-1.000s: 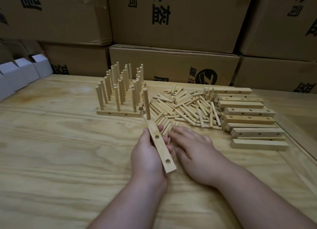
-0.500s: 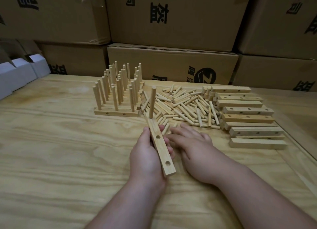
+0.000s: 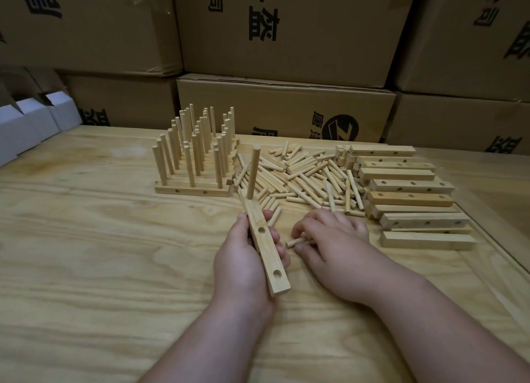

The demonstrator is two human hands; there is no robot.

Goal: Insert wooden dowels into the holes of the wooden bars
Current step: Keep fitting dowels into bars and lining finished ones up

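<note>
My left hand [image 3: 243,265] grips a wooden bar [image 3: 265,246] that points away from me. One dowel [image 3: 253,171] stands upright in the bar's far hole, and two nearer holes are empty. My right hand [image 3: 334,245] lies just right of the bar, its thumb and fingers pinching a loose dowel [image 3: 296,242] that lies flat on the table. Behind both hands spreads a pile of loose dowels [image 3: 304,176].
Finished bars with upright dowels [image 3: 195,164] stand at the back left. A stack of bare bars [image 3: 410,193] lies at the right. Cardboard boxes [image 3: 286,110] wall off the table's far edge, and white boxes [image 3: 31,124] sit at far left.
My right hand has drawn back from the pile's edge toward me and taken hold of one dowel. The bar in my left hand has tilted, so its standing dowel leans slightly right.
</note>
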